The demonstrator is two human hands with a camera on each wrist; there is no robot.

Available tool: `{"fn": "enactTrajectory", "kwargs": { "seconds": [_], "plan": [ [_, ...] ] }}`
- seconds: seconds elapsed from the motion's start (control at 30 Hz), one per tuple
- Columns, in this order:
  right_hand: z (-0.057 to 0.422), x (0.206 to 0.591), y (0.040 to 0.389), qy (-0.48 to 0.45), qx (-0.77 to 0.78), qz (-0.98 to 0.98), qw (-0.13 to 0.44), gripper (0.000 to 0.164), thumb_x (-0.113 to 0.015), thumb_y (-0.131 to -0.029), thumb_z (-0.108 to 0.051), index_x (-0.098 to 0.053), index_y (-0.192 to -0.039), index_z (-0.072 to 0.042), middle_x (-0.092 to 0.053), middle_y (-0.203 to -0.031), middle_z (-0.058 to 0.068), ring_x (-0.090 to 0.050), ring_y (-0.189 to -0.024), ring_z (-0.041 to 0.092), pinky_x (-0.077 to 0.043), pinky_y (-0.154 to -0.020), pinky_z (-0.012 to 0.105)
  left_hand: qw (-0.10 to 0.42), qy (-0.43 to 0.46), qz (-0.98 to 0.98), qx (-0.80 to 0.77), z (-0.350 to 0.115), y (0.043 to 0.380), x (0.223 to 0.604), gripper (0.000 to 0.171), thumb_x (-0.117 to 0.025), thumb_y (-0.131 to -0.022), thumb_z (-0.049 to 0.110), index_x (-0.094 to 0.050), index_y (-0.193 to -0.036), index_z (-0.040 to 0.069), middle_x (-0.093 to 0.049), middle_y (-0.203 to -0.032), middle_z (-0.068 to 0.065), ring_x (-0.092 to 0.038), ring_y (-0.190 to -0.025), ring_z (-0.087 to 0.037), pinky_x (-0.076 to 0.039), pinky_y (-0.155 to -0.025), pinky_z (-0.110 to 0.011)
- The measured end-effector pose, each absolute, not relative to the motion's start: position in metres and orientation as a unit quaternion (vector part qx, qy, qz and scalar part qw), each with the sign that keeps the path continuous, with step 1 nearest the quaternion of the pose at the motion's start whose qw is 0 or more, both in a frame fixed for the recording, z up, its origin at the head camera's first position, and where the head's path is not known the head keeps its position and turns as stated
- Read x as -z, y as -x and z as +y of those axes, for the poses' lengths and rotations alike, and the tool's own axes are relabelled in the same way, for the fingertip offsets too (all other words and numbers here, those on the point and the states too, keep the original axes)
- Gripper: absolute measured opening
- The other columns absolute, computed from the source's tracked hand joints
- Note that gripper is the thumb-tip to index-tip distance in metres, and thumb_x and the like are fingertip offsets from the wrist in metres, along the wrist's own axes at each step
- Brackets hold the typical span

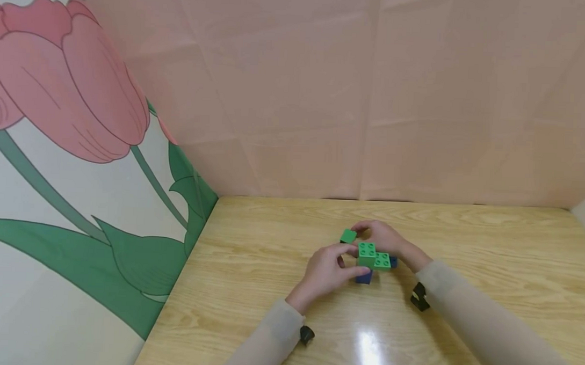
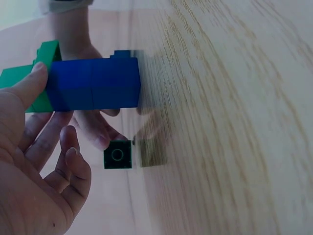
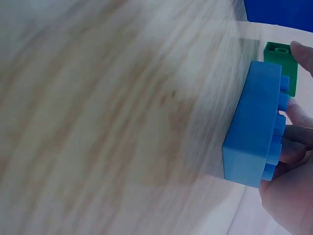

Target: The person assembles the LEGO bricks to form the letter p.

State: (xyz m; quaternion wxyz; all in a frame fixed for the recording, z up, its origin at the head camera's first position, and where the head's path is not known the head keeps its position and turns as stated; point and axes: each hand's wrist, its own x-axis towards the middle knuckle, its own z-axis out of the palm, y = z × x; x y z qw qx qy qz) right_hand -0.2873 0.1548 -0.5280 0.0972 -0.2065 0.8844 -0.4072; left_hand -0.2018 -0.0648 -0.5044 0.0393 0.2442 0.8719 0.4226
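On wood tabletop [image 1: 252, 229], pinching green-and-blue stack [image 1: 366, 256] up top w/ L hand [image 1: 324, 269], small green brick [image 1: 348, 236] w/ R hand's [image 1: 381, 239] fingertips, just beyond (v. tight quarters!). Could tip or split at joints, prob. from off-centre pressing or hands bumping.

We see an upright stack: at its top, a green four-studded plastic block [image 1: 366, 255], gripped by the left hand [image 1: 321, 270]; just right and slightly lower, a second green studded plastic block [image 1: 382, 261]; beneath, a dark blue plastic column [image 2: 93, 84]. The right hand [image 1: 383, 239] pinches a small green plastic block [image 1: 348, 236], tipped so we see its hollow underside. Below that hand, a blue studded plastic brick [image 3: 250, 125] lies studs up.
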Motion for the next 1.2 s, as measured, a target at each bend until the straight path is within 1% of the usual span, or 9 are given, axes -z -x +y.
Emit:
{"fn": "enactTrajectory", "kwargs": {
  "seconds": [0.1,0.3,0.37,0.53,0.63,0.77,0.87,0.93,1.2],
  "plan": [
    [0.157,0.527,0.285,0.193,0.411,0.886,0.092,0.049,-0.077,-0.095,-0.033,-0.067,-0.131,-0.002,-0.068,-0.123,0.014,-0.057,-0.122,0.039,-0.041,-0.103,0.064,0.042,-0.242,0.871,-0.425,-0.065,0.201,0.504,0.041,-0.078,-0.089,0.054,-0.074,-0.121,0.028,-0.071,-0.104,0.01,-0.056,-0.066,-0.005,-0.047,-0.054,-0.024],
    [0.164,0.523,0.281,0.176,0.421,0.885,0.094,0.052,-0.08,-0.092,-0.039,-0.066,-0.132,-0.008,-0.069,-0.123,0.014,-0.063,-0.118,0.037,-0.048,-0.096,0.057,0.04,-0.244,0.871,-0.426,-0.065,0.201,0.504,0.038,-0.077,-0.089,0.055,-0.074,-0.119,0.03,-0.07,-0.103,0.014,-0.056,-0.064,-0.006,-0.046,-0.053,-0.025],
    [0.167,0.522,0.281,0.18,0.428,0.88,0.099,0.05,-0.079,-0.093,-0.036,-0.064,-0.132,-0.007,-0.07,-0.123,0.016,-0.064,-0.117,0.038,-0.049,-0.097,0.059,0.038,-0.244,0.87,-0.426,-0.065,0.202,0.506,0.039,-0.077,-0.089,0.055,-0.074,-0.119,0.031,-0.071,-0.101,0.012,-0.056,-0.064,-0.006,-0.046,-0.053,-0.025],
    [0.171,0.523,0.279,0.197,0.451,0.864,0.108,0.043,-0.077,-0.094,-0.015,-0.061,-0.133,-0.005,-0.067,-0.127,0.019,-0.064,-0.119,0.041,-0.048,-0.098,0.061,0.041,-0.24,0.871,-0.427,-0.065,0.202,0.506,0.04,-0.078,-0.089,0.054,-0.074,-0.12,0.03,-0.069,-0.092,0.012,-0.056,-0.061,-0.006,-0.045,-0.05,-0.025],
    [0.173,0.525,0.278,0.201,0.464,0.857,0.103,0.043,-0.077,-0.092,-0.01,-0.062,-0.132,-0.006,-0.067,-0.126,0.019,-0.064,-0.118,0.04,-0.051,-0.094,0.054,0.043,-0.241,0.871,-0.426,-0.064,0.202,0.506,0.041,-0.078,-0.089,0.054,-0.074,-0.121,0.028,-0.07,-0.095,0.012,-0.056,-0.061,-0.006,-0.045,-0.05,-0.024],
    [0.176,0.525,0.275,0.205,0.478,0.849,0.094,0.045,-0.076,-0.091,-0.006,-0.061,-0.133,-0.006,-0.067,-0.122,0.02,-0.065,-0.112,0.039,-0.054,-0.082,0.043,0.044,-0.244,0.87,-0.427,-0.064,0.202,0.505,0.042,-0.078,-0.089,0.053,-0.074,-0.122,0.028,-0.072,-0.102,0.01,-0.056,-0.062,-0.006,-0.045,-0.051,-0.024],
    [0.179,0.524,0.272,0.209,0.479,0.848,0.089,0.046,-0.073,-0.091,-0.002,-0.06,-0.135,-0.009,-0.065,-0.122,0.02,-0.064,-0.111,0.038,-0.055,-0.078,0.04,0.045,-0.241,0.869,-0.429,-0.064,0.201,0.505,0.04,-0.078,-0.089,0.054,-0.074,-0.121,0.029,-0.071,-0.103,0.01,-0.055,-0.061,-0.006,-0.045,-0.05,-0.024],
    [0.182,0.523,0.27,0.208,0.48,0.848,0.084,0.047,-0.073,-0.091,-0.001,-0.06,-0.135,-0.011,-0.064,-0.125,0.019,-0.063,-0.113,0.038,-0.054,-0.079,0.039,0.046,-0.24,0.868,-0.432,-0.063,0.201,0.505,0.039,-0.078,-0.089,0.054,-0.075,-0.12,0.03,-0.071,-0.103,0.011,-0.055,-0.061,-0.007,-0.044,-0.05,-0.024],
    [0.191,0.52,0.263,0.211,0.484,0.847,0.06,0.046,-0.078,-0.094,-0.013,-0.06,-0.136,-0.015,-0.063,-0.128,0.012,-0.061,-0.117,0.036,-0.052,-0.085,0.043,0.048,-0.236,0.867,-0.436,-0.063,0.201,0.508,0.038,-0.078,-0.089,0.055,-0.074,-0.117,0.031,-0.07,-0.098,0.012,-0.055,-0.06,-0.007,-0.044,-0.049,-0.024]
  ]
}}
